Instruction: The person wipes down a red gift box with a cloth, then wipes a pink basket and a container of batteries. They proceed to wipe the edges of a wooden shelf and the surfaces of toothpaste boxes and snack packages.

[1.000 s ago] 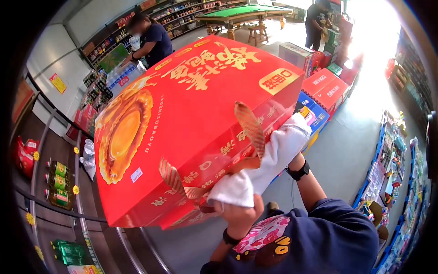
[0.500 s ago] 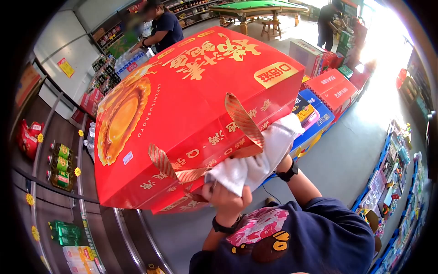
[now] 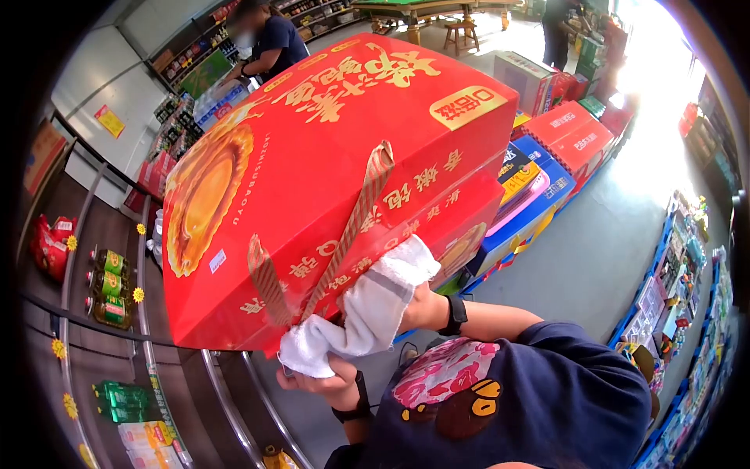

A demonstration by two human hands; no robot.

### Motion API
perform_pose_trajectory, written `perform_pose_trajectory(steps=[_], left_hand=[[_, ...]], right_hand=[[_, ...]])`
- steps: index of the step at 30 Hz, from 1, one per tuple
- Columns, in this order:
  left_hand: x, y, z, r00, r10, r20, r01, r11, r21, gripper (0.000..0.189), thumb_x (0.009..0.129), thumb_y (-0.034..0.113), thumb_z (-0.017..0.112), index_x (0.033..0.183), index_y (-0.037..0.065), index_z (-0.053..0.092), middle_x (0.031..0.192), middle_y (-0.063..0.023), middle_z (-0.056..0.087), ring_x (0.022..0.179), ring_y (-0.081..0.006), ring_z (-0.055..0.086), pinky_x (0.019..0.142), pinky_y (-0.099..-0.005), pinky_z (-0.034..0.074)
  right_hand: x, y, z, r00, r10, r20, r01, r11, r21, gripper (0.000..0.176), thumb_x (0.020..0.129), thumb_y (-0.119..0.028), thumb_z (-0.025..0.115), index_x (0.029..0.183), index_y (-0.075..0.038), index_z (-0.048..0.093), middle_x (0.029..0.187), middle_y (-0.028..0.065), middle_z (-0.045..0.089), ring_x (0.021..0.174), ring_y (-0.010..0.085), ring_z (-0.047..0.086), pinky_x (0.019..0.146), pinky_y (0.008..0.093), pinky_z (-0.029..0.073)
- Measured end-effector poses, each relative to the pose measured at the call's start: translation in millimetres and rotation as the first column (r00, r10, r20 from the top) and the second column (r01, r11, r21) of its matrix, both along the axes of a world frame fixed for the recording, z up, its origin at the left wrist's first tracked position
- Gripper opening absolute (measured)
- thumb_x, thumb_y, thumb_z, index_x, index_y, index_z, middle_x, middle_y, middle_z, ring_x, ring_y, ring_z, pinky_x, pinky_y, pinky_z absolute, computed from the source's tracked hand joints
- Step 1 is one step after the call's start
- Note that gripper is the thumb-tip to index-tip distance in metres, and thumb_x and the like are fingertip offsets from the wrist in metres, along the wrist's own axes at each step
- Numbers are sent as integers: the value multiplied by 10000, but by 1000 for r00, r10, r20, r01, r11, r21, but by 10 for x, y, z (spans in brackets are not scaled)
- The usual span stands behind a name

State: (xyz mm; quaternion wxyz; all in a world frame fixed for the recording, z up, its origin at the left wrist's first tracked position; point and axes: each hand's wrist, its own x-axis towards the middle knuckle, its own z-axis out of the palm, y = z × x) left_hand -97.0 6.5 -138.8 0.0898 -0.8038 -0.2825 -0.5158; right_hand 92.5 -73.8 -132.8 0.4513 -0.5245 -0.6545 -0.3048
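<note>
A large red gift box (image 3: 312,164) with gold lettering and an abalone picture fills the middle of the view. A striped ribbon handle (image 3: 359,211) hangs on its near side. A white towel (image 3: 375,305) with a grey stripe lies bunched against the lower part of that side. My left hand (image 3: 322,379) is closed on the towel's lower left end, by the box's bottom edge. My right hand (image 3: 422,307) grips the towel from the right; the cloth partly covers its fingers.
Shelves on the left hold oil bottles (image 3: 109,289) and green bottles (image 3: 123,402). A blue box (image 3: 539,187) and a red carton (image 3: 570,137) stand to the right. Two other people are further back, one in a dark shirt (image 3: 277,47) at left. Low racks (image 3: 664,289) hold small goods.
Both hands and the towel have moved left along the box's near side, the right hand farthest. The ribbon handle, bowed outward before, now lies flatter against the box.
</note>
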Motion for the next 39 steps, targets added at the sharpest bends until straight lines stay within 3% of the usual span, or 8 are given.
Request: perform_pose_trajectory(steps=[11, 13, 18, 21, 22, 27, 33, 39], left_hand=[[217, -67, -530, 913, -224, 341, 243, 970, -14, 551, 831, 375, 504, 1222, -9, 560, 1316, -216, 517, 1191, -381, 491, 1052, -515, 243], [190, -199, -587, 887, -393, 243, 420, 905, -68, 732, 839, 373, 492, 1385, -85, 324, 1362, -314, 435, 1196, -436, 481, 1022, -501, 351], [162, -430, -638, 900, -417, 124, 435, 874, -218, 628, 814, 355, 499, 1230, -115, 518, 1274, -325, 514, 1091, -431, 561, 902, -469, 468], [185, -579, -492, 574, -479, 664, 799, 506, -326, 482, 770, 302, 587, 1145, 0, 626, 1180, -215, 614, 1103, -410, 574, 955, -496, 431], [158, -584, -400, 527, -476, 704, 839, 426, -340, 480, 766, 301, 595, 1143, 6, 628, 1179, -209, 616, 1104, -405, 574, 959, -499, 426], [62, -518, -41, 555, -575, 601, 824, 284, -489, 470, 745, 296, 636, 1135, 33, 639, 1175, -177, 623, 1112, -381, 574, 977, -517, 404], [244, -318, 189, 671, -742, 12, 652, 582, -485, 463, 721, 290, 684, 1125, 66, 652, 1171, -139, 631, 1121, -352, 573, 999, -538, 377], [710, -290, 359, 938, -307, -159, 301, 952, -59, 461, 656, 274, 776, 1082, 133, 673, 1181, -59, 628, 1081, -265, 568, 997, -569, 249]], right_hand=[[100, -57, -36, 987, 148, 63, -144, 988, -55, 478, 725, -271, 683, 1173, -113, 640, 1160, 120, 603, 1074, 315, 577, 886, 504, 441], [155, -60, -216, 712, 482, -510, -638, 748, -184, 443, 758, -267, 683, 1167, -102, 642, 1147, 106, 605, 1056, 292, 579, 879, 438, 449], [45, -317, -29, 962, 252, -105, -267, 947, -176, 362, 747, -266, 721, 1080, -127, 690, 1132, 93, 624, 1005, 321, 596, 884, 455, 438], [107, -583, -423, 814, 341, -470, -487, 842, -231, 391, 732, -258, 737, 1092, -110, 696, 1141, 108, 628, 1037, 329, 600, 940, 517, 417], [222, -579, -542, 943, 319, -89, -328, 938, -110, 481, 717, -277, 744, 1156, -94, 670, 1165, 115, 618, 1098, 340, 580, 988, 523, 390], [353, -907, -190, 892, 283, -354, -399, 859, -321, 549, 738, -264, 708, 1251, -101, 598, 1227, 133, 589, 1180, 354, 532, 1019, 527, 364], [333, -673, 266, 997, -52, -48, 30, 927, -373, 564, 744, -247, 690, 1278, -109, 570, 1249, 138, 576, 1193, 356, 519, 1026, 529, 357], [424, -346, 305, 979, -175, 109, 199, 940, -276, 508, 735, -172, 704, 1217, -75, 580, 1146, 153, 602, 1051, 376, 572, 921, 508, 422]])
